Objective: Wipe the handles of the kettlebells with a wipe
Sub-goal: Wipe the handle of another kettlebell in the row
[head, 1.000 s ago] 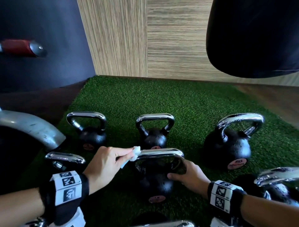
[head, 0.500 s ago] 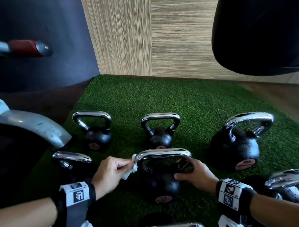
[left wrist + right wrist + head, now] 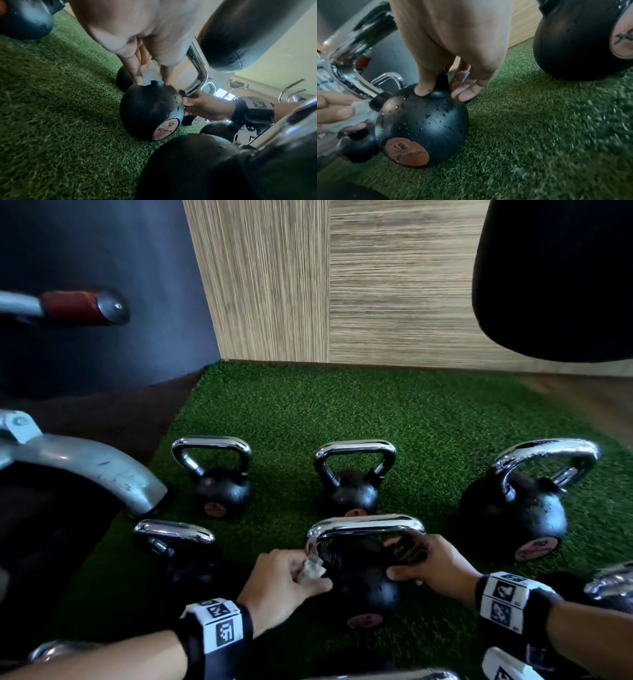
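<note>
- I count five kettlebells in full view from my head camera, plus chrome handle edges poking in at the bottom and right edges.
- The middle kettlebell (image 3: 359, 587) is the one I'm on: round black ball, wet with droplets, coppery disc marked 12, chrome handle (image 3: 366, 527) looped over the top.
- My left hand (image 3: 281, 587) has its grip pinched on a crumpled white wipe (image 3: 313, 568), pressed at the base of that handle's left leg.
- My right hand (image 3: 435, 566) has its grip wrapped around the black stub under the handle's right leg, thumb on the ball.
- Three more stand behind in a row, the right one (image 3: 513, 508) biggest; one (image 3: 178, 549) sits to my left.
- All on green artificial turf (image 3: 376, 412), bristly.
- Wood-grain wall panels (image 3: 376, 285) behind, dark wall left, a black punching bag (image 3: 555, 275) hanging top right, grey metal machine arm (image 3: 85, 467) on the left.
</note>
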A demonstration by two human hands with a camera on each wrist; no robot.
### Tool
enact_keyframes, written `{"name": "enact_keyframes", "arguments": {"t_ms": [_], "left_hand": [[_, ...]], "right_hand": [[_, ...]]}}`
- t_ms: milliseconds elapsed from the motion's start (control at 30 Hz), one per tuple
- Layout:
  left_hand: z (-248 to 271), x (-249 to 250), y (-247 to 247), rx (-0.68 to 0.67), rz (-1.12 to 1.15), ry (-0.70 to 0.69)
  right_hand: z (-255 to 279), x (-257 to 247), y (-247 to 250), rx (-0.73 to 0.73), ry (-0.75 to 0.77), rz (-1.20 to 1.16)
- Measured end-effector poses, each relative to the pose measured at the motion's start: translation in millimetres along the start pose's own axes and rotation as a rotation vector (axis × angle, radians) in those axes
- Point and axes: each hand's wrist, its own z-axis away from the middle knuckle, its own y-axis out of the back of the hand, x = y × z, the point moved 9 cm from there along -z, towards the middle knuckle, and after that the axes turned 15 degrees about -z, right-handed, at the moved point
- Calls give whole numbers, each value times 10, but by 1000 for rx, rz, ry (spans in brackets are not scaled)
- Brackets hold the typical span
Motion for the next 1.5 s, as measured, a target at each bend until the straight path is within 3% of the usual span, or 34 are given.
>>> {"name": "enact_keyframes", "arguments": {"t_ms": [100,367,467,600,767,867,933,1100,1267,1500], "left_hand": [[-87,-42,72,88,-9,5],[-149,-26,55,135,134,43],[-315,-17,90,209,136,63],[-648,116,67,208,35,71],[-996,307,-72,43,-1,59],[-1038,448,-57,-130,-26,-27],[-1001,500,-51,-166,-33,-103],[-973,465,-32,-14,-113,-80],[-916,687,227,234,-101,-127],[-1040,507,145,116,28,-33]], "right_hand": [[44,-77,23,34,5,124],[256,-76,100,103,22,251],[395,-106,6,27,75,282],[572,-193,-203,-68,124,242],[516,-354,-449,-224,147,246],[201,-363,-299,-168,128,225],[1,-315,-203,-89,121,143],[-251,-30,-388,-145,-28,-15],[-334,47,-395,-185,-39,-90],[-338,40,-419,-186,-24,-93]]}}
